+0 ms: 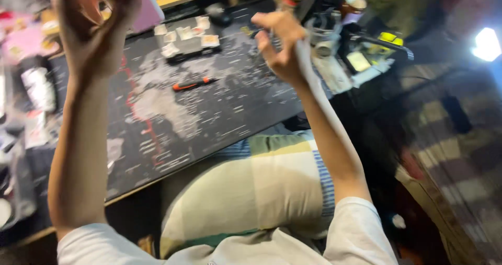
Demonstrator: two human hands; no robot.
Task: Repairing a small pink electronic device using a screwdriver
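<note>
Looking down from the head view, a dark worktop with a pale map-like print runs from far right to near left, its near edge cutting diagonally above the person's lap. On it lie an orange-and-black tool near the middle and a dark tray of small pale cards farther off. Blurred clutter fills the left edge, and machine parts with a yellow piece crowd the far right. A plaid cushion rests on the lap, and patterned flooring lies to the right under a bright light.

Both arms are raised. The left hand has its grip curled around a pink-edged flat object at the top left; its fingers hide how firmly it pinches. The right hand has its grip pressed together around a white strip that trails down along the forearm.

Bare worktop shows between the two hands, around the orange tool; the far right is tightly packed.
</note>
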